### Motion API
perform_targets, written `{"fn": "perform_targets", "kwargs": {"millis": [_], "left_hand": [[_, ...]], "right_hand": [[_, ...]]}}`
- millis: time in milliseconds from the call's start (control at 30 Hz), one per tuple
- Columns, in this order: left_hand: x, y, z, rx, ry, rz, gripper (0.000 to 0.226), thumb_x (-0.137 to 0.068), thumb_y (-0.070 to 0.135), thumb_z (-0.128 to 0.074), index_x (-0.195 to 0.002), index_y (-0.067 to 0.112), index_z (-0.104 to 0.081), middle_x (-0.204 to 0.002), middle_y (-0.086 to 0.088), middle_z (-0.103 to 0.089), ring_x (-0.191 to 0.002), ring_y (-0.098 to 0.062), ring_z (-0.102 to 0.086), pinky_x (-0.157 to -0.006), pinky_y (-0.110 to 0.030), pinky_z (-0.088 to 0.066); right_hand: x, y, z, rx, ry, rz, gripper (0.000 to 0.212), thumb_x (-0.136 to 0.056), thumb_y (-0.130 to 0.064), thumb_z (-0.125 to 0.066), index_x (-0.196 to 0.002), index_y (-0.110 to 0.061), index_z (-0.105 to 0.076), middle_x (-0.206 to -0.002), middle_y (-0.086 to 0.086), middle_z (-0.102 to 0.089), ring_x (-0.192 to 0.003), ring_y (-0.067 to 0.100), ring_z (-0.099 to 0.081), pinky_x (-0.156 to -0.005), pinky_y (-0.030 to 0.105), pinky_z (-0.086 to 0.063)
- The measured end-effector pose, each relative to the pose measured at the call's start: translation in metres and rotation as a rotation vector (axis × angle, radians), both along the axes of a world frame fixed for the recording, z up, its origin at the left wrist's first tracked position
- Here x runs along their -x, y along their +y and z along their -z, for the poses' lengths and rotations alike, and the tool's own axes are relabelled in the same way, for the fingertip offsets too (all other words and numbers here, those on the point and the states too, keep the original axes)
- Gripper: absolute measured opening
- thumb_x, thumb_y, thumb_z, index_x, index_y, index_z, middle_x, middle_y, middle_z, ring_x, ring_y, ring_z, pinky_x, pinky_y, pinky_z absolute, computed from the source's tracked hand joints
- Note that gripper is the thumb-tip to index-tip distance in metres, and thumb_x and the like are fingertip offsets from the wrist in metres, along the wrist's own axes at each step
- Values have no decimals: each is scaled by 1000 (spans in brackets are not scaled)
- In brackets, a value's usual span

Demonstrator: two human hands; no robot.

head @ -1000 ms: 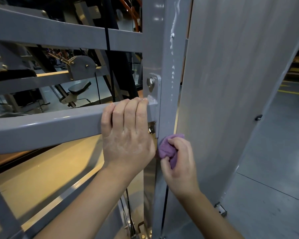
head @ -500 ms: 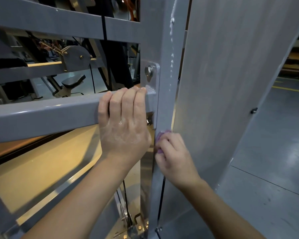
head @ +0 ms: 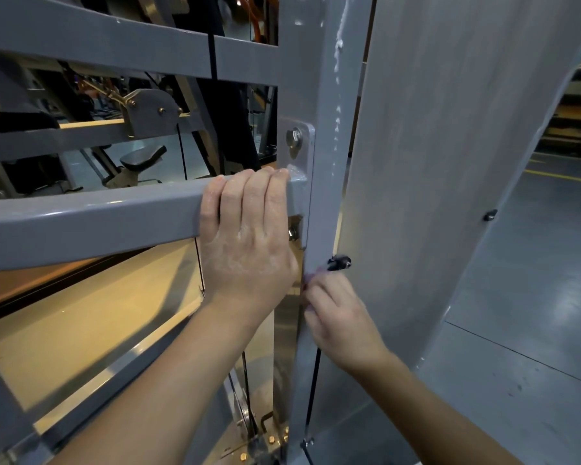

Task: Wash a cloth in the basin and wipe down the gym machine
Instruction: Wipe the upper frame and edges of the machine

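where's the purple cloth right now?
Head view, lower centre: the purple cloth is almost hidden in the right hand, pressed to the grey upright post, just below the black clip.

Grey floor (head: 534, 297) w/ yellow line (head: 560, 176), right.

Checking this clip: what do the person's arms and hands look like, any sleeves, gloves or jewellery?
Both forearms are bare as far as the frame shows, with no sleeves in view. The left hand and the right hand wear no gloves, and no rings or watch are visible. The back of the left hand looks wet and glistening.
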State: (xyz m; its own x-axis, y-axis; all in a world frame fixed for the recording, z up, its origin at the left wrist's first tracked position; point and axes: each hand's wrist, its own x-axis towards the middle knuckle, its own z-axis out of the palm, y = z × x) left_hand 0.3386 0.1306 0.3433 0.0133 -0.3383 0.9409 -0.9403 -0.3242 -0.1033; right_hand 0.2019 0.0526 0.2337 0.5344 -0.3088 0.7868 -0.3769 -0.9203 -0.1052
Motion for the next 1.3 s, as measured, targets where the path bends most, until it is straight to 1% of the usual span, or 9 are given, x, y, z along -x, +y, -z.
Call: {"fn": "perform_targets", "kwargs": {"millis": [67, 133, 200, 367, 500, 633, 867, 1100, 1300], "left_hand": [[1, 0, 0, 4, 3, 1, 53, -91, 14, -43, -142, 6, -55, -138, -10, -59, -130, -32, -52, -121, -45, -24], [2, 1, -1, 8, 16, 3, 53, -90, 13, -44, -141, 6, -56, -137, -10, -60, -130, -32, -53, -122, -44, -23], [3, 1, -2, 1, 25, 0, 54, -89, 13, -44, -141, 7, -56, -137, -9, -60, -130, -32, -53, -122, -44, -23], [3, 2, -3, -2, 25, 7, 53, -90, 16, -44, -141, 7, -57, -137, -10, -60, -130, -32, -52, -122, -44, -21], [4, 2, -2, 12, 28, 4, 54, -87, 15, -49, -140, 6, -58, -136, -10, -60, -129, -31, -53, -122, -44, -24], [5, 3, -5, 12, 30, 21, 54, -89, 18, -43, -139, 6, -59, -135, -10, -61, -128, -31, -53, -121, -44, -25], [8, 2, -5, 2, 59, 8, 56, -83, 16, -51, -138, 7, -58, -134, -10, -60, -128, -32, -52, -121, -44, -23], [11, 12, -11, -98, 110, 36, 64, -79, 21, -51, -141, 6, -55, -137, -11, -57, -131, -32, -47, -122, -44, -20], [11, 15, -12, -135, 130, 34, 62, -79, 19, -56, -139, 7, -56, -135, -11, -58, -129, -32, -48, -119, -46, -24]], "right_hand": [[-6, -1, -41, 16, -158, 12, 12, -86, 7, -54, -87, 2, -65, -100, 16, -56, -94, 25, -55, -85, 35, -52], [-11, -7, -87, 34, -390, 36, 14, -80, 10, -55, -85, 3, -65, -108, 20, -53, -104, 4, -51, -89, 15, -47], [-17, -11, -106, 53, -500, 51, 15, -80, 10, -55, -86, 3, -67, -114, 21, -52, -112, -7, -46, -90, 10, -44], [-9, 2, -42, 38, -297, 58, 15, -83, 12, -64, -89, 0, -71, -112, 11, -64, -107, 27, -60, -93, 37, -51], [-14, -6, -86, 78, -402, 52, 17, -84, 8, -56, -84, -2, -70, -104, 9, -65, -103, 25, -59, -94, 26, -47], [-21, -17, -141, 109, -557, 69, 22, -77, 16, -55, -83, -2, -67, -103, 8, -63, -108, 24, -59, -94, 30, -48], [0, -7, -78, 97, -194, -14, 15, -85, 14, -64, -82, 0, -68, -97, 11, -65, -96, 28, -59, -94, 32, -49], [-20, -16, -171, 161, -480, 26, 18, -80, 15, -57, -83, 1, -68, -105, 11, -65, -105, 28, -61, -95, 32, -49], [-5, -9, -105, 131, -283, 3, 14, -84, 11, -60, -82, -1, -68, -101, 10, -64, -101, 28, -59, -93, 31, -49]]}}
